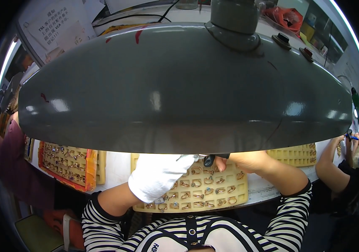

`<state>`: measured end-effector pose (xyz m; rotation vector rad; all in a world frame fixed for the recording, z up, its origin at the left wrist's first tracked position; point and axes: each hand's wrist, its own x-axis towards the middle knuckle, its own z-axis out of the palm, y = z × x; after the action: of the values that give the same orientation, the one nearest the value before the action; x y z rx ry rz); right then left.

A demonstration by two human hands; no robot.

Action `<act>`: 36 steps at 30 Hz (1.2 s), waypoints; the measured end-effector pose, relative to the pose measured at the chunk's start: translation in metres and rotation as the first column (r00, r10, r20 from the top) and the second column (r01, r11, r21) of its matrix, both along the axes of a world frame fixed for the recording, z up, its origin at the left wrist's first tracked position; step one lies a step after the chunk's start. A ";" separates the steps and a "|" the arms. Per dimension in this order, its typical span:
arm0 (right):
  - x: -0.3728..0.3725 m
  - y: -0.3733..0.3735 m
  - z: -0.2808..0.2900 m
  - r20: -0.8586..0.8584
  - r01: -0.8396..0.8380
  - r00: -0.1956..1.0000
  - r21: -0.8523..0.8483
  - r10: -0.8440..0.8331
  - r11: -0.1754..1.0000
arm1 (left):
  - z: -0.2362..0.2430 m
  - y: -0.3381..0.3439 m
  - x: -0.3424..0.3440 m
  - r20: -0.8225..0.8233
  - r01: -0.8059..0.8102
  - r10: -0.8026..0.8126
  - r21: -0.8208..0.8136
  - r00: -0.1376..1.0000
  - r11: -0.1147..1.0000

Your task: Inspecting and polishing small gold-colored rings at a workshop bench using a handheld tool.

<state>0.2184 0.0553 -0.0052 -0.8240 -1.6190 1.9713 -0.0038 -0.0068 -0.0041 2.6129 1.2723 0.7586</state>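
Note:
A white glove or cloth cover (pixel 154 178) wraps my left hand and wrist; the lamp hides most of its fingers. My right hand (pixel 242 161) is bare and partly under the lamp's lower edge, with bent fingertips against a dark, rounded object (pixel 209 160) whose kind I cannot make out. Something small and silvery (pixel 184 157) shows beside the left hand's covered end. Both hands are over a cream tray (pixel 240 195) of slots holding several gold-coloured rings (pixel 209 179), some with stones. A small tag (pixel 159 200) lies among the rings by the glove.
A large grey lamp hood (pixel 183 92) spans the view above my hands. To the left stands an orange-edged ring tray (pixel 90 170); to the right, another cream slotted tray (pixel 293 156). People sit at both sides, one with a purple sleeve (pixel 24 168), another with a bare arm (pixel 332 166).

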 end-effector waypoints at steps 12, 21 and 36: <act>0.001 0.001 0.021 0.373 -0.230 0.906 0.039 0.199 0.972 | 0.007 0.002 0.007 -0.169 -0.022 0.013 -0.048 0.986 0.999; -0.005 -0.011 0.005 0.099 -0.058 0.947 0.989 -0.307 0.140 | -0.005 0.003 0.003 0.256 0.093 -0.002 -0.343 0.967 0.935; -0.012 -0.009 0.014 0.385 -0.134 0.909 0.636 -0.161 0.760 | 0.003 0.003 0.004 -0.061 0.125 -0.132 -0.109 0.989 0.986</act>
<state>0.2067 0.0460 0.0093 -0.9867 -2.3341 1.0806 0.0002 -0.0037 -0.0015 2.6258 1.1145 0.5703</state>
